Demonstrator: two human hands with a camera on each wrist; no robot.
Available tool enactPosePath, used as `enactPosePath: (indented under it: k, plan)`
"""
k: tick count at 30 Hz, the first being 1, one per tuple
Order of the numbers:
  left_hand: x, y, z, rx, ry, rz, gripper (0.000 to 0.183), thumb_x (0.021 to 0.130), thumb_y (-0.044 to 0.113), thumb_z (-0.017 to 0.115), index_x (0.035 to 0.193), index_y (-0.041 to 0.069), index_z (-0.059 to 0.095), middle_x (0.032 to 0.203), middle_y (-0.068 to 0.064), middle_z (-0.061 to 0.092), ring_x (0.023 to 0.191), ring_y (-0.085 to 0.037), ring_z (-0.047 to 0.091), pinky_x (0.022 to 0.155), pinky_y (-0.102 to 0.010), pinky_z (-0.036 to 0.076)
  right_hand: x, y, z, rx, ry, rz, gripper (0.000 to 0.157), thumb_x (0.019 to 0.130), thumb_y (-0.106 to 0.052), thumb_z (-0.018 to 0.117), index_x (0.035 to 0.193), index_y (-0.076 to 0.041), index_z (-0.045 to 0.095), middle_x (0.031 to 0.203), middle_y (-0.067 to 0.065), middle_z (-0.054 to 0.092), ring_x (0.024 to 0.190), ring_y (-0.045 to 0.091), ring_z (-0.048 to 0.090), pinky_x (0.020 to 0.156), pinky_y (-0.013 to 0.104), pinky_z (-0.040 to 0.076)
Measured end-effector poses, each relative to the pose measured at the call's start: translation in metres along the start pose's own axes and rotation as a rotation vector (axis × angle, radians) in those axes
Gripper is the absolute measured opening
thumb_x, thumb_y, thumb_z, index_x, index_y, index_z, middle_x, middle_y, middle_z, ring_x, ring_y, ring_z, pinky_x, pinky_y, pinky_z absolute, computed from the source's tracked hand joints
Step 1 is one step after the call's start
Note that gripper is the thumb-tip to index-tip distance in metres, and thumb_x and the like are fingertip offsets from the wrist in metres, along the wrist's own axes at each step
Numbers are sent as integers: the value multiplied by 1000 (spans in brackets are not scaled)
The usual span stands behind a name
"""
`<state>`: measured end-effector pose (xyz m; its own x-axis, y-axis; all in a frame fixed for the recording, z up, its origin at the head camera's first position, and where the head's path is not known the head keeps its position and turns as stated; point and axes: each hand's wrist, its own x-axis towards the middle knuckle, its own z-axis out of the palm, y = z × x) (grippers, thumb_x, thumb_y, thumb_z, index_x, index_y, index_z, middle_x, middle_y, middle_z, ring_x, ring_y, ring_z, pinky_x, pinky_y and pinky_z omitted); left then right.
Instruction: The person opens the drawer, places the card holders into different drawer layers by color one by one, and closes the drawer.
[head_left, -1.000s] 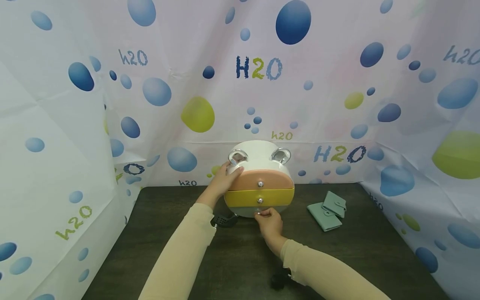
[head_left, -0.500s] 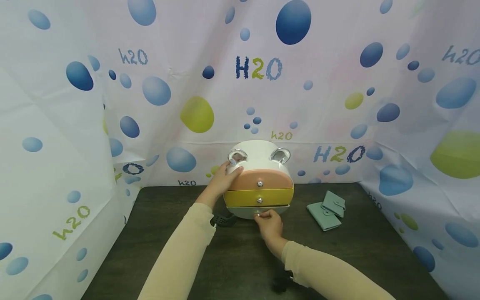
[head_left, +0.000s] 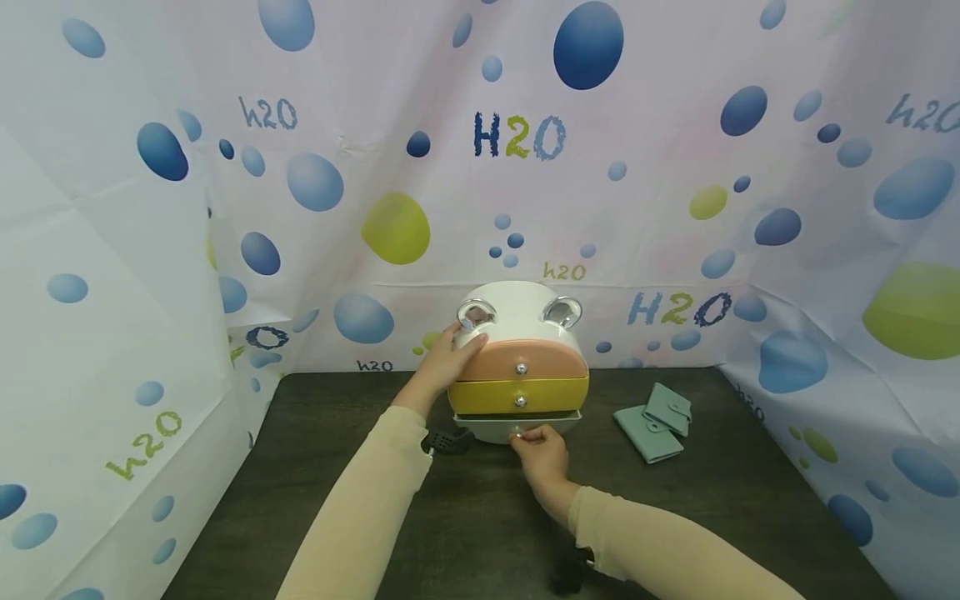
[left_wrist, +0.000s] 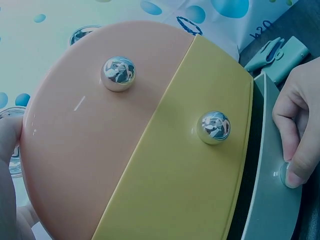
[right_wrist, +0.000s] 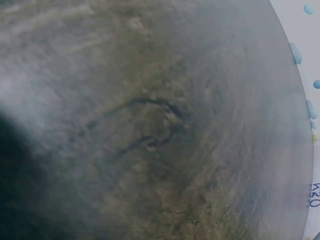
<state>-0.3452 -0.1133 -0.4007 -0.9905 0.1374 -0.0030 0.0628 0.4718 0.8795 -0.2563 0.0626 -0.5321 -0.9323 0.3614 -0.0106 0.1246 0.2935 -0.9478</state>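
Observation:
A small white drawer box (head_left: 516,312) with silver ears stands at the back of the table. Its peach drawer (left_wrist: 90,125) and yellow drawer (left_wrist: 165,160) are closed, each with a silver ball knob. Below them, the grey-green bottom drawer (head_left: 483,429) sticks out a little, a dark gap showing behind its front. My left hand (head_left: 441,367) grips the box's left side below the ear, thumb on the front edge. My right hand (head_left: 544,460) pinches the bottom drawer's knob (left_wrist: 284,175) between thumb and finger.
Two green snap wallets lie overlapping right of the box, the smaller wallet (head_left: 667,407) over the larger wallet (head_left: 649,435). The dark wood table (head_left: 465,533) meets a printed curtain (head_left: 645,208) at the back and sides. The blurred tabletop fills most of the right wrist view.
The bottom drawer has slid out toward me from closed, my right hand coming with it on the knob. My left hand has stayed on the box's side.

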Motion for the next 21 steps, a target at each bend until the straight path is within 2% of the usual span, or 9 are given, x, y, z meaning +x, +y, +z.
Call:
enactPosePath:
  k: [21]
  plan:
    - [2,-1,1,17,8,-7,98,89,73,51,160,14,21,163,-18,24,149,-39,22,117,-61,20,-11,3,-9,25,-39,24,19,80,-12,84,82,-5,66,75,1,72,70,12,65,60,28,49]
